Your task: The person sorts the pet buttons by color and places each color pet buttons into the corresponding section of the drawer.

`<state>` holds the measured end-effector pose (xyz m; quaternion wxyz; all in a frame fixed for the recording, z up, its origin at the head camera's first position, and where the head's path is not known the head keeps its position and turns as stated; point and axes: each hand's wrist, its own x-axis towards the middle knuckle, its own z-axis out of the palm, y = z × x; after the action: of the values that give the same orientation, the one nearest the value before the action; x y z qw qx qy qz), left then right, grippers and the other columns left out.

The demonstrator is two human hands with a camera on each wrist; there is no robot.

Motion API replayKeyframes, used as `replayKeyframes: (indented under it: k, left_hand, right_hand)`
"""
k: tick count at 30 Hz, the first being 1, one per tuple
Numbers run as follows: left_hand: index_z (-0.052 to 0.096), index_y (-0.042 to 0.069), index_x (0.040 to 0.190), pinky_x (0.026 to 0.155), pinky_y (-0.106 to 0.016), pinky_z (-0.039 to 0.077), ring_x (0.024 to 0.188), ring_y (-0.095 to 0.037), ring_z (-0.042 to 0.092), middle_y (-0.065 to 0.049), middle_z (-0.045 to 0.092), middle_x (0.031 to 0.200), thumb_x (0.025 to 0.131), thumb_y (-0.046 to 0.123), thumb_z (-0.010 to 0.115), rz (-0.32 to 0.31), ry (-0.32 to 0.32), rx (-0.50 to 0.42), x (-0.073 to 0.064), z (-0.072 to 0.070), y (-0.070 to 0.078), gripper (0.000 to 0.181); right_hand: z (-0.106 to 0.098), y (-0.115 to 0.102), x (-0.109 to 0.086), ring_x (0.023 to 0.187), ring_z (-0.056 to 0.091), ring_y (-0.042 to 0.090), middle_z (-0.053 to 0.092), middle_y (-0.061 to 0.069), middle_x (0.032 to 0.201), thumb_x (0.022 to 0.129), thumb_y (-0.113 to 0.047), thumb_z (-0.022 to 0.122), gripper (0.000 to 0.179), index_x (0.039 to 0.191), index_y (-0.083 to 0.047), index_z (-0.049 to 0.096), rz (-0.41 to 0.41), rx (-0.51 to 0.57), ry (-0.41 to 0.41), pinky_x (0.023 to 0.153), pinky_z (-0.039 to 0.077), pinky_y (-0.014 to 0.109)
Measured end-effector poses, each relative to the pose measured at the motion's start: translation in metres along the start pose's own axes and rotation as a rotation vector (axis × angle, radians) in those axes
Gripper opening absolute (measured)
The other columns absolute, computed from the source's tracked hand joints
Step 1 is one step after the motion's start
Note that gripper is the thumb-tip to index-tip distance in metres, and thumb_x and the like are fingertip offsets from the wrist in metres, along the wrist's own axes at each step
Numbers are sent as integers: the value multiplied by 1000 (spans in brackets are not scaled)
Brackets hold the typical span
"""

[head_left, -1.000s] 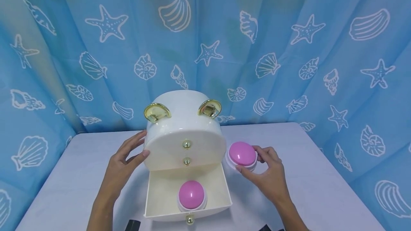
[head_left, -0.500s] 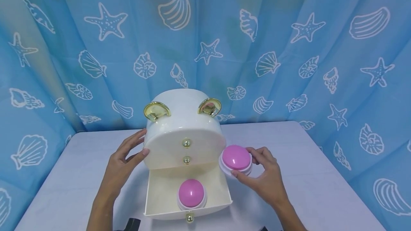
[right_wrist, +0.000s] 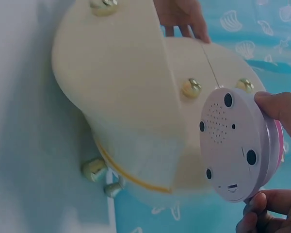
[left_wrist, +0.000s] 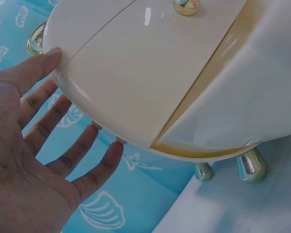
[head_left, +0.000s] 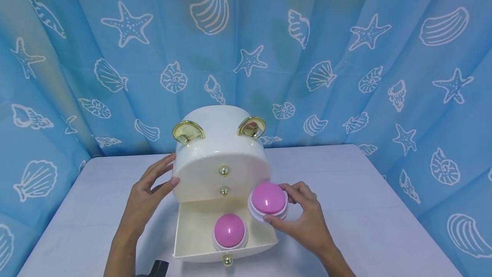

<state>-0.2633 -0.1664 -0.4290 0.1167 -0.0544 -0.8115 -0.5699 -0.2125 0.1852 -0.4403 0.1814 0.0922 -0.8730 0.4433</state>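
A white drawer box (head_left: 221,140) with gold ears stands on the table, its bottom drawer (head_left: 192,230) pulled out. Inside the drawer lies a round push button (head_left: 229,231) with a pink dome and white base. My right hand (head_left: 303,217) pinches a second pink push button (head_left: 269,198) by its rim, over the drawer's right side. Its underside with dark feet and small speaker holes shows in the right wrist view. My left hand (head_left: 147,195) rests against the box's left side, fingers spread and fairly straight, as the left wrist view shows too (left_wrist: 43,131).
Gold knobs (head_left: 224,170) sit on the upper drawers, and another knob (head_left: 227,260) is on the open drawer's front. Short gold legs (left_wrist: 252,165) hold the box up. A blue curtain (head_left: 269,54) with shell prints hangs behind the white-covered table (head_left: 384,217).
My right hand has carried the pink push button leftward and toward me, from beside the box to over the drawer's right edge. My left hand has stayed on the box.
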Motion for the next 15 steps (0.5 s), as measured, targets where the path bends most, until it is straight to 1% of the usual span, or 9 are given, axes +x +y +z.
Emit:
replayKeyframes:
  k: [3, 5, 7, 10, 15]
  left_hand:
    - [49, 36, 148, 104, -59, 43, 141, -24, 39, 14, 40, 153, 92, 46, 70, -2, -2, 5, 0, 0, 0, 60]
    - [49, 36, 148, 104, -59, 42, 141, -24, 39, 13, 39, 153, 92, 46, 70, -2, -1, 7, 0, 0, 0, 60]
    - [48, 37, 148, 104, -59, 42, 141, -24, 39, 14, 39, 153, 92, 46, 70, -1, -1, 7, 1, -1, 0, 60]
    - [48, 37, 148, 104, -59, 42, 141, -24, 39, 14, 39, 153, 92, 46, 70, -2, -1, 5, 2, -1, -1, 60]
    - [48, 37, 148, 104, -59, 43, 141, -24, 40, 14, 39, 153, 92, 46, 70, -3, -2, 5, 1, 0, -3, 60]
  right_hand:
    - [7, -2, -4, 101, 48, 12, 52, -12, 101, 63, -42, 95, 71, 126, -26, 68, 4, 41, -52, 85, 43, 42]
    - [12, -4, -6, 101, 47, 14, 50, -11, 102, 65, -43, 94, 73, 130, -24, 66, -19, 61, -92, 86, 41, 42]
    - [16, -7, -8, 100, 47, 14, 49, -11, 101, 67, -44, 92, 73, 132, -24, 65, -36, 57, -119, 85, 40, 42]
    - [20, -9, -9, 97, 47, 14, 47, -11, 97, 71, -42, 90, 68, 132, -23, 66, -56, 32, -117, 82, 40, 41]
    - [22, -9, -10, 93, 46, 12, 46, -14, 93, 74, -38, 89, 59, 128, -25, 68, -33, -16, -102, 76, 40, 37]
